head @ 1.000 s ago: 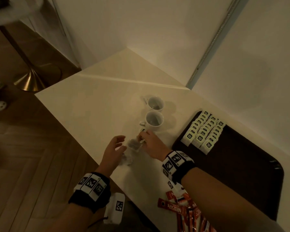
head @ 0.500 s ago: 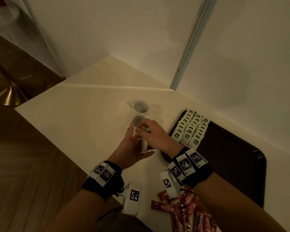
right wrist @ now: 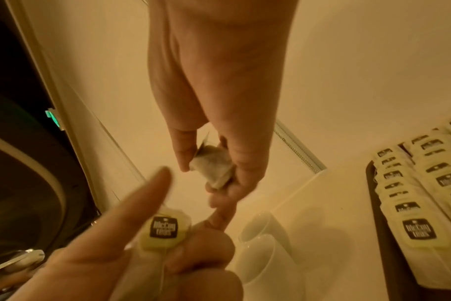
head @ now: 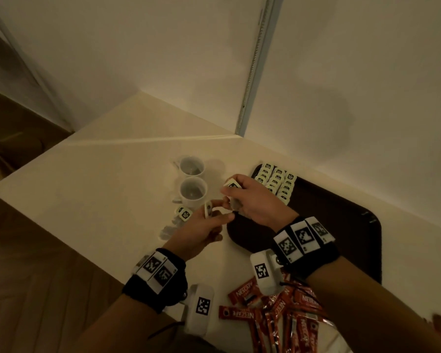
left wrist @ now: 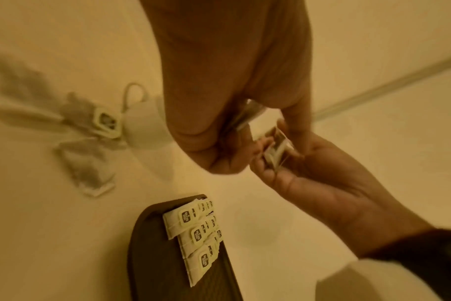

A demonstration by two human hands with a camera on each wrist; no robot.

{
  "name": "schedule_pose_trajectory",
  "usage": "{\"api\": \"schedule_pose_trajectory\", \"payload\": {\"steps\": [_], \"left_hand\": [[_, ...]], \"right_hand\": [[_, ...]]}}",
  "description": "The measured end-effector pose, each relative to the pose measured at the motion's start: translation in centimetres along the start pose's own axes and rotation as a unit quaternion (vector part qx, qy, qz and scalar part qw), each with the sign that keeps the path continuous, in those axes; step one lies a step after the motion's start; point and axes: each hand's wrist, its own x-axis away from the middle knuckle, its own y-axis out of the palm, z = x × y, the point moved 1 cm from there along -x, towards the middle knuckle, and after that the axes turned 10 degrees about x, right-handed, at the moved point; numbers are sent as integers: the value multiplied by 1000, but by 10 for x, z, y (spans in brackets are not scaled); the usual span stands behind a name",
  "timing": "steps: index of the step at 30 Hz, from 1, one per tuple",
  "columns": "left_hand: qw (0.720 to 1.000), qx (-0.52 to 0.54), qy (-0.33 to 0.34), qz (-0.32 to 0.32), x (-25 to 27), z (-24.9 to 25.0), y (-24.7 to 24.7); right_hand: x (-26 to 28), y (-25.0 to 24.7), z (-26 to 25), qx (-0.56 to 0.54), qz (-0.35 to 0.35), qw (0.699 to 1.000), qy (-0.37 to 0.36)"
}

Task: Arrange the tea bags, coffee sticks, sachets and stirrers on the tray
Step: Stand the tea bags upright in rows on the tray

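My right hand [head: 231, 197] pinches a tea bag [right wrist: 212, 167] just left of the dark brown tray [head: 341, 225]; the bag's tag [head: 232, 186] shows above the fingers. Close beside it, my left hand [head: 214, 216] grips another tea bag by its tag [right wrist: 165, 230]. The two hands nearly touch above the table. Rows of tea bags [head: 275, 182] lie overlapped in the tray's far left corner. Loose tea bags [head: 183, 214] lie on the table by the near cup. Red coffee sticks [head: 278, 314] are heaped at the table's near edge.
Two white cups [head: 192, 179] stand in line left of the tray. The cream table [head: 99, 179] ends at a drop to the wooden floor on the left. White walls [head: 341, 85] close the back and right.
Both hands have left the loose tea bags by the near cup, each now holding one, and have moved right, close to the tray's left edge.
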Motion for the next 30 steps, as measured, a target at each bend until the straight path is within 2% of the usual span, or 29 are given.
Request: {"api": "schedule_pose_trajectory", "payload": {"steps": [5,10,13,16,22,26,30], "left_hand": [[980,-122,144,58,-6,15,14],[946,-193,250,78,-4,41,30],[934,-210,273,89,-6,52,32],[926,-234,283,91,-8,61,36],[925,-238,281,95,-10,62,38],[926,-236,289,55,-9,62,39],[913,-264,303,68,-8,64,41]], "right_hand": [[5,-15,-17,139,33,984,-105],[14,-28,-36,179,39,971,-150],[18,-32,-43,189,30,962,-194],[18,-37,-46,213,50,951,-220],[19,-45,-47,250,86,938,-226],[24,-47,-51,241,94,938,-230],[29,-46,-57,292,104,909,-279]]}}
